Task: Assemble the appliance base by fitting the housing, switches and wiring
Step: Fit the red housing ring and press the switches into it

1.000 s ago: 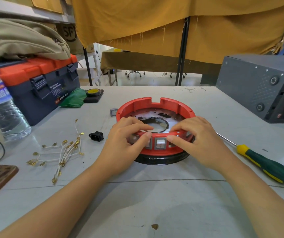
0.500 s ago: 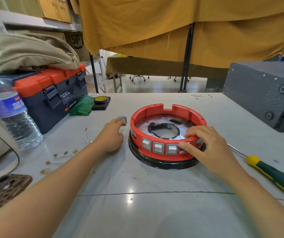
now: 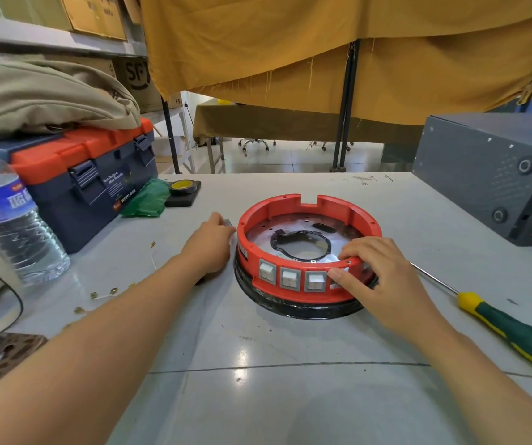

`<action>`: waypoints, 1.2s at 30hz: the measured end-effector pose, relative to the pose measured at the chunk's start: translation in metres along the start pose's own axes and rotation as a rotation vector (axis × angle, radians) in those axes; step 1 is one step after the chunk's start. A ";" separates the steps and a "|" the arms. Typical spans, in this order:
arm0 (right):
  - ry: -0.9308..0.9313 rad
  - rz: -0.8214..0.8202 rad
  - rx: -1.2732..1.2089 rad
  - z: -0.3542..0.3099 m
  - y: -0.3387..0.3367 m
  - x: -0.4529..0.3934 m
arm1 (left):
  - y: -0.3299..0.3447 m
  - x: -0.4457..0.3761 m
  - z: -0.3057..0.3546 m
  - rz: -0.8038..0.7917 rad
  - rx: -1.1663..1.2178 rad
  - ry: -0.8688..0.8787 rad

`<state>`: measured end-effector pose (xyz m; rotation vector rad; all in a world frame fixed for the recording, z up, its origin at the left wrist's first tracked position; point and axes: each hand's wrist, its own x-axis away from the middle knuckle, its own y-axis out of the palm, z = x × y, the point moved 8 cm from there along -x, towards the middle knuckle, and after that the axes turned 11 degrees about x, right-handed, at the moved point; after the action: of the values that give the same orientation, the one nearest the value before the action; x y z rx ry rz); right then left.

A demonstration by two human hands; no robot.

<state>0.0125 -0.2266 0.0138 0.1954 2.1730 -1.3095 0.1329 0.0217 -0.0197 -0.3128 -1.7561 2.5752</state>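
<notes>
- Your left hand has left the round red plastic housing mid-surface; its fingers now pinch a small grey switch beside it.
- Your right hand stays, fingers curled over the rim.

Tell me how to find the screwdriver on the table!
Start at the round red plastic housing ring in the middle of the grey table. Look right of it, past the right hand, below the big grey metal box. The screwdriver lies there, the only thing with a green-and-yellow handle and thin steel shaft.
</notes>
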 end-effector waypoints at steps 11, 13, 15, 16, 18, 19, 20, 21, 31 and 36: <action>-0.029 -0.012 0.010 0.002 0.001 0.001 | -0.014 -0.002 -0.008 0.136 0.082 -0.100; -0.029 -0.010 0.011 0.001 0.000 0.001 | -0.010 -0.009 -0.004 0.078 0.122 -0.035; -0.026 -0.023 0.012 0.000 0.000 0.001 | -0.002 -0.013 0.001 -0.005 0.156 0.029; -0.020 -0.029 0.012 0.000 0.001 0.001 | 0.001 -0.014 0.003 -0.023 0.165 0.046; -0.008 -0.039 0.015 0.001 0.001 0.001 | 0.002 -0.014 0.004 0.006 0.167 0.057; -0.006 -0.040 0.015 0.001 0.001 0.001 | -0.001 -0.013 0.003 0.042 0.166 0.049; -0.006 -0.039 0.014 0.001 0.001 0.001 | -0.004 -0.012 0.002 0.075 0.168 0.036; -0.007 -0.039 0.015 0.001 0.002 0.001 | -0.006 -0.010 0.002 0.098 0.172 0.027; -0.022 -0.039 0.021 0.005 0.003 0.001 | -0.038 0.019 -0.001 0.292 0.531 -0.029; 0.058 -0.031 -0.002 0.007 0.001 0.002 | -0.064 0.053 0.018 0.406 0.808 0.064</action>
<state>0.0147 -0.2324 0.0093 0.2014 2.2341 -1.3337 0.0714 0.0353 0.0376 -0.7513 -0.5495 3.2116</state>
